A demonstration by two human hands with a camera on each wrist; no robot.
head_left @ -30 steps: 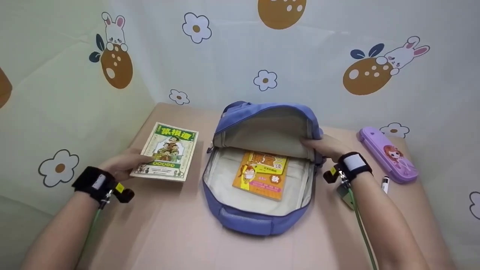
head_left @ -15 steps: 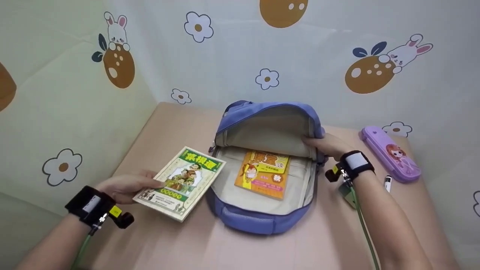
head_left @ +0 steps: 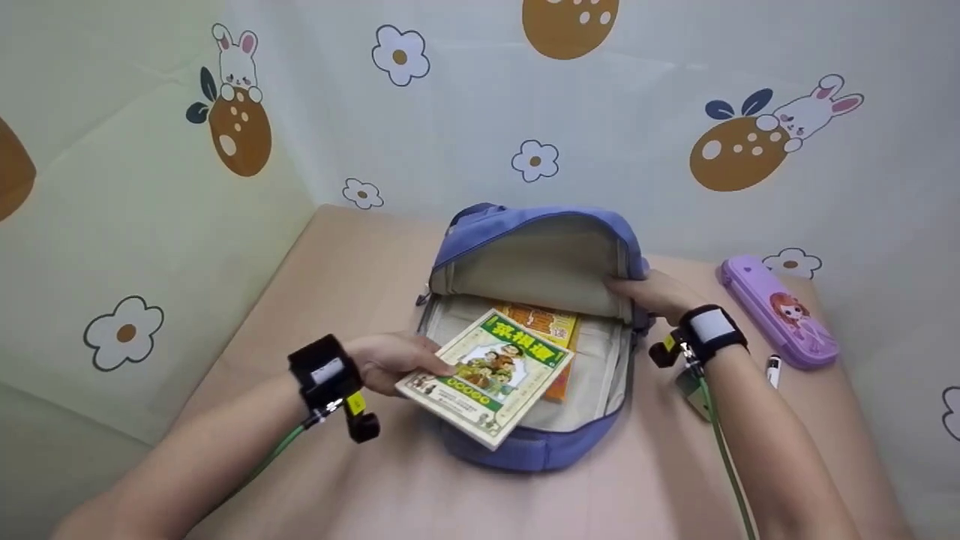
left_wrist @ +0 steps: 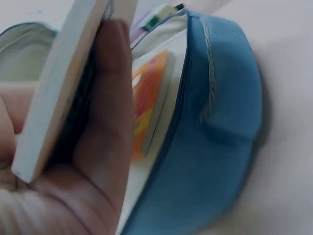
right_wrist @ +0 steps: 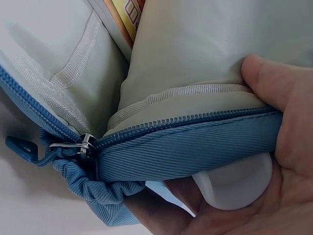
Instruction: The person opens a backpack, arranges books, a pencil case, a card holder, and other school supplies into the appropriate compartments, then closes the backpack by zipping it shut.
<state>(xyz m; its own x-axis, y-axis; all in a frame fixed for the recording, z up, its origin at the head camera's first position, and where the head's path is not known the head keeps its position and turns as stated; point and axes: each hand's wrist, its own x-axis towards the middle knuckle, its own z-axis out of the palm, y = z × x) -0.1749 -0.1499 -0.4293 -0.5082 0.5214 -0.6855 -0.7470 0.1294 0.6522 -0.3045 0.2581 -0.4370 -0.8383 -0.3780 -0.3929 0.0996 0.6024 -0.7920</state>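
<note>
A blue backpack [head_left: 517, 450] lies unzipped on the table, its cream lining showing. Inside it rests an orange book [head_left: 559, 386], partly covered by a cream-and-green book [head_left: 487, 375] held over the opening. My left hand [head_left: 394, 360] grips that cream book by its left edge, thumb on the cover; the left wrist view shows the pages between thumb and fingers. With my right hand [head_left: 649, 292] I hold up the backpack's flap [head_left: 525, 262] at its right edge. In the right wrist view, the thumb is on the lining and fingers are under the zipper edge, beside a white rounded piece [right_wrist: 237, 183].
To the right lies a purple pencil case [head_left: 780, 311] with a cartoon girl. A white marker [head_left: 773, 371] lies near it, and a small greenish object [head_left: 694, 394] sits partly behind my right wrist strap. Patterned curtain [head_left: 450, 112] surrounds the table [head_left: 337, 247].
My left hand has carried the cream book rightward from the left side of the table to above the backpack opening, turning it clockwise. The right hand stays on the flap.
</note>
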